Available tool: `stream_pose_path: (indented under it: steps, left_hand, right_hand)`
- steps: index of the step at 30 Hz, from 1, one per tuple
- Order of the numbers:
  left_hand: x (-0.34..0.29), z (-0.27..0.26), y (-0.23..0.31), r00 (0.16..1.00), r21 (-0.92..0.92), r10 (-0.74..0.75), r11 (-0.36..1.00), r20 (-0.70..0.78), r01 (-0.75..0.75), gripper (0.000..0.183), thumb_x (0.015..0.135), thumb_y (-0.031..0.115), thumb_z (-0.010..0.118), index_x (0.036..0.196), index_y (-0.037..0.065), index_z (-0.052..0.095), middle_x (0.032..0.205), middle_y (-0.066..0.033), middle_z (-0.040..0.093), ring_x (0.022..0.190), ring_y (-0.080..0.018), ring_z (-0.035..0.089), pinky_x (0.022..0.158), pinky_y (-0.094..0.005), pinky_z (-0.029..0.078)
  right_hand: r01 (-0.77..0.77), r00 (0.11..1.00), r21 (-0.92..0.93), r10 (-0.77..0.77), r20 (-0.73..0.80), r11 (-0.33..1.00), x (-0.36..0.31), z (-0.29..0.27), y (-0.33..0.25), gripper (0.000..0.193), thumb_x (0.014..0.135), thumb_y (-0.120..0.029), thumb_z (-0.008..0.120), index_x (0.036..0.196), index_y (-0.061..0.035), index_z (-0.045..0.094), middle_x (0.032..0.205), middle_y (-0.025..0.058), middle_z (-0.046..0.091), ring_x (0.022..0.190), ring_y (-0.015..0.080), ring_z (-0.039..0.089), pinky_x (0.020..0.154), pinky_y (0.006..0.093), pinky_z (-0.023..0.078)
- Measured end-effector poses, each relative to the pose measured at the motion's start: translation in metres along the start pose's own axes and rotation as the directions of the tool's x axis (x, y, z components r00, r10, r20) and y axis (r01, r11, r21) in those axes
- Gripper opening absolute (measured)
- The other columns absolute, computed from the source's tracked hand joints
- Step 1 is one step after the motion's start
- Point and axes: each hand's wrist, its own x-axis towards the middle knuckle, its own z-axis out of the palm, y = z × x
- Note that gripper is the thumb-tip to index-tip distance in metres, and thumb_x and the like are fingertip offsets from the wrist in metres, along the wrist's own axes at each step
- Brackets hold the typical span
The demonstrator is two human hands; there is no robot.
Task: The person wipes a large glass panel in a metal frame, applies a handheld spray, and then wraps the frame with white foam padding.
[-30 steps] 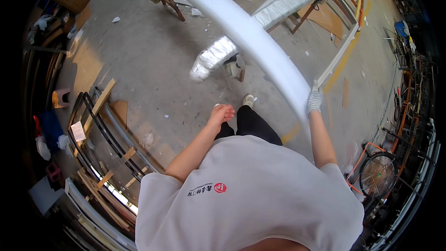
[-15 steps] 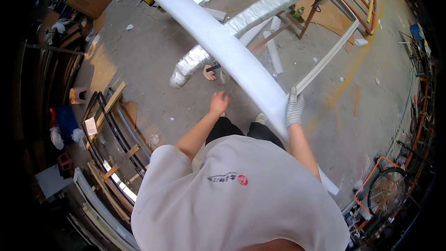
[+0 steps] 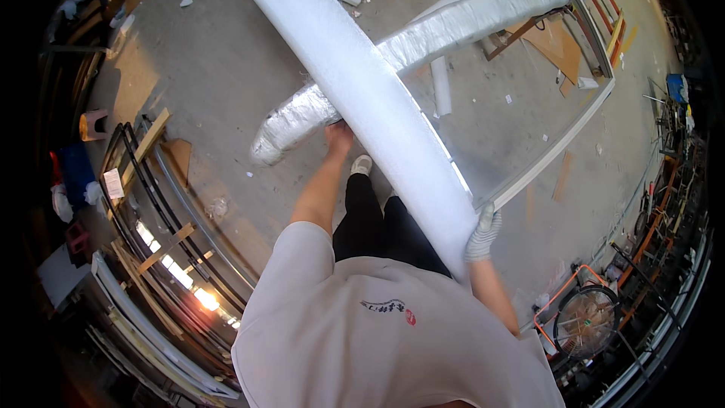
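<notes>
A long frame runs away from me across the view. Its near-left side is covered in thick white foam wrap (image 3: pixel 355 79), and a bare pale bar (image 3: pixel 555 147) forms its near end. My right hand (image 3: pixel 483 234), in a striped grey-white glove, is closed around the corner where foam and bar meet. My bare left hand (image 3: pixel 340 136) reaches to the left edge of the foam, just beside a silver-wrapped long bundle (image 3: pixel 291 117). The fingers of that hand are mostly hidden. The silver bundle passes crosswise beneath the foam-wrapped side.
Dark tubes and wooden strips (image 3: pixel 170 245) are stacked on the left, near a small stool (image 3: pixel 93 125). White foam pieces (image 3: pixel 442 87) and cardboard (image 3: pixel 555 49) lie on the floor beyond. At lower right stands a wheel-like round fan (image 3: pixel 587 321) beside an orange tube.
My left hand has reached forward to the edge of the foam beside the silver bundle. My right hand keeps its hold on the frame's corner while the view has shifted.
</notes>
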Motion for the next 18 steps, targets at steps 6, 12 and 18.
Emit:
stream_pose_path:
  steps: [6,12,18]
  left_hand:
    - [0.019,0.011,-0.023,0.978,-0.146,-0.169,0.972,0.122,0.186,0.024,0.084,0.021,0.050,0.101,0.010,0.063,0.106,-0.0139,0.061,0.107,-0.0242,0.052,0.090,-0.0382,0.037]
    - [-0.045,-0.038,0.048,0.806,-0.572,-0.590,0.677,-0.046,0.463,0.026,0.085,0.015,0.053,0.107,0.005,0.059,0.105,-0.0075,0.062,0.098,-0.0176,0.055,0.088,-0.0321,0.041]
    - [-0.165,-0.132,0.128,0.618,-0.922,-0.705,-0.137,0.348,0.363,0.028,0.088,0.017,0.051,0.112,0.005,0.057,0.112,-0.0029,0.059,0.102,-0.0192,0.053,0.092,-0.0336,0.040]
  right_hand:
    - [0.016,0.999,0.013,-0.016,-0.029,1.000,-0.003,0.008,-0.005,0.048,0.088,-0.045,0.050,0.107,-0.0007,0.050,0.097,0.0066,0.054,0.090,0.0149,0.054,0.079,0.0296,0.047]
    - [-0.019,0.999,0.028,0.020,-0.041,0.999,-0.001,0.008,-0.001,0.047,0.089,-0.042,0.050,0.110,-0.0010,0.048,0.099,0.0079,0.053,0.089,0.0160,0.053,0.078,0.0293,0.046]
    - [0.128,0.988,-0.179,-0.141,-0.058,0.975,0.000,0.005,-0.010,0.056,0.087,-0.040,0.055,0.120,0.0045,0.042,0.114,0.0131,0.047,0.104,0.0193,0.045,0.093,0.0329,0.036]
